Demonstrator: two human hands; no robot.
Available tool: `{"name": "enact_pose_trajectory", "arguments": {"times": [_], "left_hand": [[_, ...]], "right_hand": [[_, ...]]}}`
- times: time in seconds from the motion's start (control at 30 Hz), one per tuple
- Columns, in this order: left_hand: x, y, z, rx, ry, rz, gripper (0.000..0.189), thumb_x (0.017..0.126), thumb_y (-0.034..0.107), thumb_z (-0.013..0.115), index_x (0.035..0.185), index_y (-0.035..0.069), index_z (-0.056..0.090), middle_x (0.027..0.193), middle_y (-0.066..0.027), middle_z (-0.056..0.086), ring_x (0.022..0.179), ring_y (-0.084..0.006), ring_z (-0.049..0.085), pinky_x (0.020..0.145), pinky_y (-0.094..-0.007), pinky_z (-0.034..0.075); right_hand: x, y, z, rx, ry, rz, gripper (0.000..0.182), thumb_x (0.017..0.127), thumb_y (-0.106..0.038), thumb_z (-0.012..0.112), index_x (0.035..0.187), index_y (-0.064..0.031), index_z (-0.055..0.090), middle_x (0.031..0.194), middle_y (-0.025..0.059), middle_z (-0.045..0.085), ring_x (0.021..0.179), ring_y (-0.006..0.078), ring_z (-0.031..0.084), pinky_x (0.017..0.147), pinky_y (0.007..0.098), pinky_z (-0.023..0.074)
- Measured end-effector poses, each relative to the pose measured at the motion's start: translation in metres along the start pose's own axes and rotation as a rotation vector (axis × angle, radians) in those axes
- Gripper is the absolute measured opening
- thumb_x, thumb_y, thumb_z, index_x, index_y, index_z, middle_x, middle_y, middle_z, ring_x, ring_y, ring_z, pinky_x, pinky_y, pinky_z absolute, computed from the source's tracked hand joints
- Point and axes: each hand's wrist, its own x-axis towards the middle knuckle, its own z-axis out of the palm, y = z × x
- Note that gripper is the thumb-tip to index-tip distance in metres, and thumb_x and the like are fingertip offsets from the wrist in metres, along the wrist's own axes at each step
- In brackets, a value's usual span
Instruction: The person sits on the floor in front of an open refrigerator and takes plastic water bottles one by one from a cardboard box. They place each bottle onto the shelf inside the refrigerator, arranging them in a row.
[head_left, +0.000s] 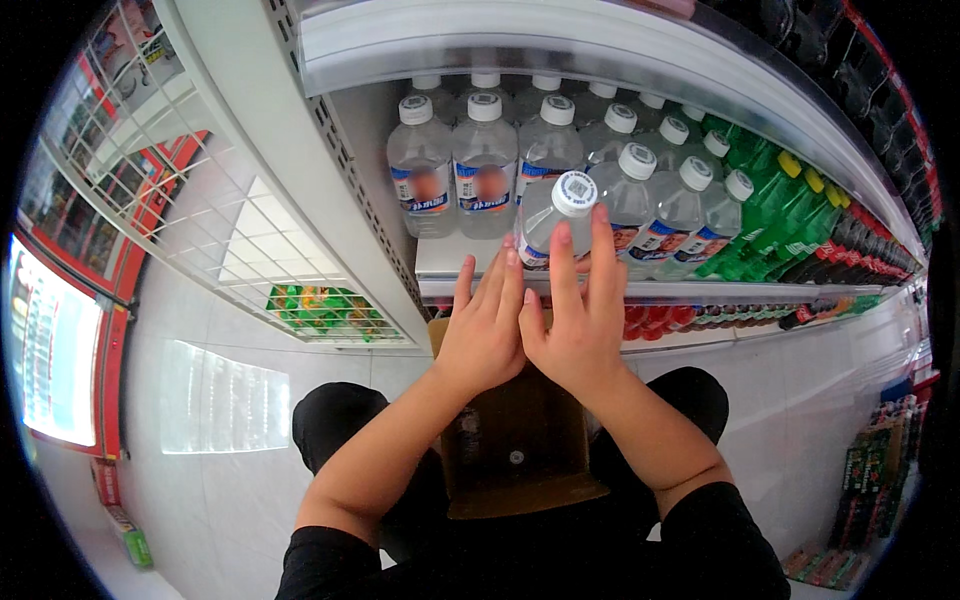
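A clear plastic bottle (541, 225) with a white cap is at the shelf's front edge, ahead of its neighbours. My right hand (577, 322) has its fingers spread against the front and right side of this bottle. Flat and straight-fingered, my left hand (484, 322) reaches to the bottle's lower left side; whether its fingertips touch is hard to tell. Neither hand is wrapped around the bottle. Below my hands an open cardboard box (525, 495) stands between my knees. A round white bottle cap (516, 457) shows in its dark inside.
Several similar bottles (486, 161) stand in rows on the white shelf (442, 259). Green bottles (780, 217) and dark ones fill its right side. Red-topped drinks (660, 319) sit on the shelf below. A white wire rack (247, 217) borders the left. Stacked cartons (874, 472) stand far right.
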Motion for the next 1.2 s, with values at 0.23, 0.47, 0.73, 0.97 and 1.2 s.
{"name": "enact_pose_trajectory", "arguments": {"times": [0.23,0.47,0.73,0.97,1.2], "left_hand": [[0.006,0.003,-0.009,0.041,-0.042,-0.021,0.077,0.086,0.012,0.066,0.153,-0.010,0.034,0.159,-0.0339,0.036,0.140,-0.0411,0.050,0.120,-0.0574,0.029],[-0.007,0.006,-0.014,0.060,-0.035,0.043,0.067,0.083,0.013,0.069,0.146,0.000,0.050,0.156,-0.0252,0.044,0.142,-0.0400,0.049,0.120,-0.0596,0.028],[-0.053,0.021,0.000,-0.114,-0.378,0.088,0.051,0.075,0.016,0.073,0.123,0.001,0.061,0.126,-0.0199,0.060,0.122,-0.0404,0.058,0.110,-0.0574,0.042],[-0.079,0.007,0.006,0.086,-1.379,-0.060,0.042,0.088,0.028,0.069,0.122,0.004,0.066,0.118,-0.0169,0.069,0.116,-0.0379,0.065,0.106,-0.0556,0.047],[-0.070,0.010,0.014,0.040,-1.059,0.041,0.055,0.093,0.037,0.069,0.139,0.009,0.055,0.120,-0.0172,0.066,0.113,-0.0387,0.066,0.097,-0.0528,0.054]], "right_hand": [[0.003,0.008,0.003,-0.094,-0.087,-0.001,0.074,0.079,-0.007,0.069,0.148,0.0087,0.048,0.161,0.0285,0.037,0.109,0.0398,0.058,0.095,0.0460,0.0487],[-0.022,0.011,0.006,-0.018,-0.131,-0.008,0.072,0.076,-0.011,0.069,0.143,0.0095,0.053,0.162,0.0208,0.040,0.099,0.0356,0.059,0.092,0.0436,0.0490],[-0.071,-0.003,-0.010,0.169,-0.479,0.017,0.070,0.072,-0.013,0.070,0.137,0.0090,0.055,0.152,0.0244,0.047,0.108,0.0392,0.058,0.095,0.0466,0.0510],[-0.138,-0.037,0.011,0.255,-1.358,0.211,0.057,0.086,-0.019,0.069,0.136,0.0036,0.057,0.128,0.0240,0.062,0.117,0.0401,0.061,0.093,0.0481,0.0552],[-0.243,-0.063,0.082,0.197,-2.159,-0.261,0.047,0.086,-0.026,0.080,0.129,-0.0104,0.071,0.140,0.0180,0.062,0.133,0.0405,0.054,0.104,0.0580,0.0481]]}}
